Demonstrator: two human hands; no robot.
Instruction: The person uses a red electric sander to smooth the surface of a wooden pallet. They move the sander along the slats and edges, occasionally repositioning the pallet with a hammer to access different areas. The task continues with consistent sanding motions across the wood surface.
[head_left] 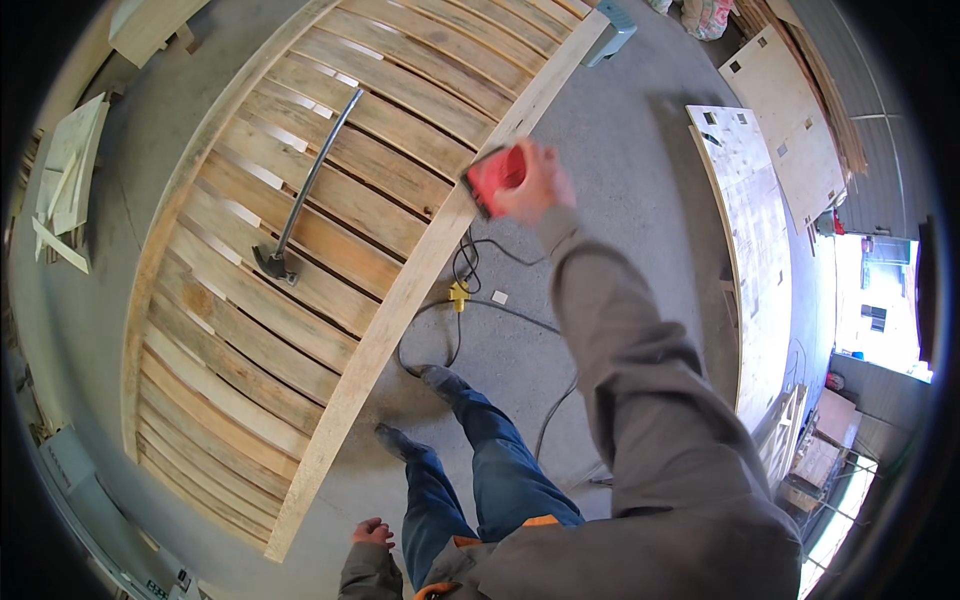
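My right hand point(540, 185) is stretched forward and grips a red power tool point(497, 176), held against the near long edge rail of a big wooden slatted frame point(400, 300). The hand and tool are motion-blurred. My left hand point(372, 532) hangs low by my hip, fingers loosely curled and holding nothing. A hammer with a long metal handle point(300, 200) lies on the slats, its head toward me, well left of the tool.
A black cable with a yellow plug point(458, 295) loops on the concrete floor by my feet point(420, 410). Plywood panels with cut-outs point(750, 230) lie at the right. Wood offcuts point(70, 180) sit at the far left. A grey block point(612, 30) is at the frame's far end.
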